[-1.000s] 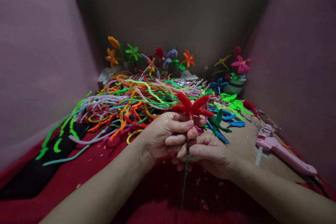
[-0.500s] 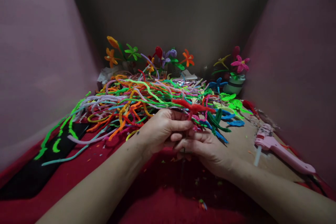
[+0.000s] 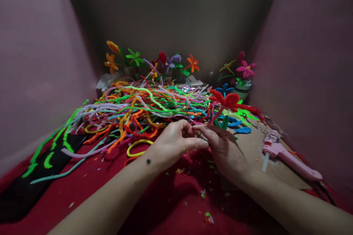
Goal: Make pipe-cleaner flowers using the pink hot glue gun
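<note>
A red pipe-cleaner flower [image 3: 226, 100] with a fuzzy red stem leans up and to the right above my hands. Its stem runs down into my right hand [image 3: 224, 150], whose thumb and fingers are closed on it. Fingertips touching the right ones, my left hand [image 3: 176, 141] pinches the lower, thin part of the stem, which is mostly hidden between the hands. Just behind the right hand lie dark green pipe-cleaner leaves [image 3: 224, 122]. Left of and beyond the hands spreads a large tangled heap of coloured pipe cleaners [image 3: 138, 106].
A pink glue gun [image 3: 289, 159] lies on a brown board [image 3: 256, 150] at the right. Finished flowers [image 3: 165, 62] stand along the back, some in a pale jar [image 3: 242, 88]. Blue petals [image 3: 242, 130] lie on the board. Scraps dot the red cloth [image 3: 176, 191]; a black flat object [image 3: 27, 194] is at left.
The red flower has tipped and moved right and slightly up. My left hand has come lower on the stem, while the right hand has turned upward around it. The view has shifted slightly.
</note>
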Tool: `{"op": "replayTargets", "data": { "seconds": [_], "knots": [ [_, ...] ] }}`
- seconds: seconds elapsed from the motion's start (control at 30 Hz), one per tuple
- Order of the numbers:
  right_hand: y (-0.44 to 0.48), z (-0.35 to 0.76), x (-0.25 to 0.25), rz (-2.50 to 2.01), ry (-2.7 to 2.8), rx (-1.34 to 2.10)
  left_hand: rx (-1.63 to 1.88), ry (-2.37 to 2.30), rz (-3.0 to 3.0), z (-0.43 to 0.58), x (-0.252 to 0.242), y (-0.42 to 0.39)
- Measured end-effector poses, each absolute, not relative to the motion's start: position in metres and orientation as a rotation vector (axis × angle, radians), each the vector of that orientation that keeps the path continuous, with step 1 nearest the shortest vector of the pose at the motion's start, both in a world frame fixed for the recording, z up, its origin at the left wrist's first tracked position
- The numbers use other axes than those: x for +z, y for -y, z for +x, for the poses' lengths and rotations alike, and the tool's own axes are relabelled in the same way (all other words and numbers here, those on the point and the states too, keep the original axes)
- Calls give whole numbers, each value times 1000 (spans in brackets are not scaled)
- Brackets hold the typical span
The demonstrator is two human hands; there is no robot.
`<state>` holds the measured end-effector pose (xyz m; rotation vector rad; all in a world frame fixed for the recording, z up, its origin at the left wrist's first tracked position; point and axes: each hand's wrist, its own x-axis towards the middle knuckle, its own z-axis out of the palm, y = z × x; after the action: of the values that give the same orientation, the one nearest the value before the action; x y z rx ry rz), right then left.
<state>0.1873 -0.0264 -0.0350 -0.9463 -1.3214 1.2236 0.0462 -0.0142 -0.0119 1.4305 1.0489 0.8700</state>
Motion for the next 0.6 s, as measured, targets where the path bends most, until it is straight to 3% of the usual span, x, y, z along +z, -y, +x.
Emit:
{"op": "replayTargets", "data": {
  "seconds": [0.2,0.6],
  "knots": [
    [26,185,-41,-905,1283,1288,1050,-1201,1544,55,-18,20],
    [22,187,-46,-943,1162,1305,981,-971,1290,53,-12,18]
  ]
}}
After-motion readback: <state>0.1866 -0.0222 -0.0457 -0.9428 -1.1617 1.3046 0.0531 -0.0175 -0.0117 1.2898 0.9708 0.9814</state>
